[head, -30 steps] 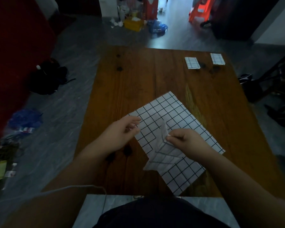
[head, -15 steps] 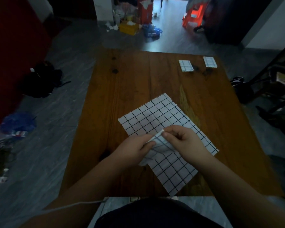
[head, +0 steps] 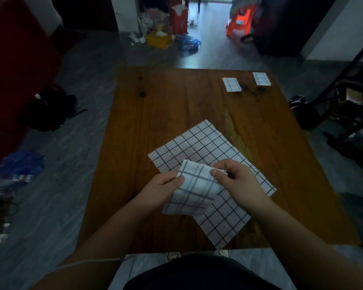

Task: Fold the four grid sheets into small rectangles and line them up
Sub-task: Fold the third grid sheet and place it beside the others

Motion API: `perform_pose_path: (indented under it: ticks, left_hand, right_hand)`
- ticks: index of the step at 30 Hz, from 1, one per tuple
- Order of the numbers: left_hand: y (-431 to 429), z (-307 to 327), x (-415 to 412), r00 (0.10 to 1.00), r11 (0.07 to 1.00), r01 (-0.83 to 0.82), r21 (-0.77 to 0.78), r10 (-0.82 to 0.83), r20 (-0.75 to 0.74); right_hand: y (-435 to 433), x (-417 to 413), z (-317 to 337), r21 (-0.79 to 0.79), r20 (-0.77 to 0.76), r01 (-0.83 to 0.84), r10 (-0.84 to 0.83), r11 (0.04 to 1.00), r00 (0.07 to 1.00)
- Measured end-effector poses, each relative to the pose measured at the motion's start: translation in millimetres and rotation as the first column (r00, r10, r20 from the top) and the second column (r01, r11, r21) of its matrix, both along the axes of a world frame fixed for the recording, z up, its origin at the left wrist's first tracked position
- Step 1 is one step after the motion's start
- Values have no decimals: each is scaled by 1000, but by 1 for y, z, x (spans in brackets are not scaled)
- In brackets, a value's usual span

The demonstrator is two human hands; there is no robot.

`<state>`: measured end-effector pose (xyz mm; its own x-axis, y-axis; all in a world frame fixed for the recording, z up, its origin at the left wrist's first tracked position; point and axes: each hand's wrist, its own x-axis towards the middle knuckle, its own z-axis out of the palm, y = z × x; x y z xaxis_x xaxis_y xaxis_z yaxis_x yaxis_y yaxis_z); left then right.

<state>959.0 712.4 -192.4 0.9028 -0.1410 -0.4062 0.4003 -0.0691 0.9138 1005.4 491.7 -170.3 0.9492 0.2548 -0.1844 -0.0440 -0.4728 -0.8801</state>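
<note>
Lifting clear since a second ago, the limp white black-gridded paper sheet (head: 195, 191) now hangs doubled, its top edge pinched by the left hand (head: 166, 189) and right hand (head: 237, 181), so a third fold seems under way. Under it a flat gridded sheet (head: 199, 143) lies on the glossy brown wooden table (head: 176, 105); two small folded paper rectangles (head: 231, 84) (head: 261, 78) sit far right.

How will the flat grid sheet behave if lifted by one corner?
Probably floppy: the sheet between left hand and right hand bends. Likely light, so a push may slide the flat sheet over the table. It should crease easily, like the left folded rectangle.
</note>
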Motion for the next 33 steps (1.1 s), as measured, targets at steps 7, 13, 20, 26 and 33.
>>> perform_pose_path:
  ticks: [7,13,20,26,33]
  left_hand:
    - [-10,8,10,968,989,-146,38,135,210]
    - [-13,9,13,953,976,-216,17,207,222]
    - [-11,-2,10,981,983,-182,-15,183,70]
    - [-9,-7,8,990,978,-125,167,111,89]
    - [-13,-1,14,960,910,158,384,-233,158]
  right_hand:
    - [8,-3,2,-47,13,-12,13,999,1000]
    - [1,1,3,6,19,28,-28,1000,999]
    - [-6,0,-6,87,-62,108,-103,990,993]
    - [-12,-1,-10,-119,-48,-37,31,992,998]
    - [9,-5,-6,-326,21,-293,317,899,948]
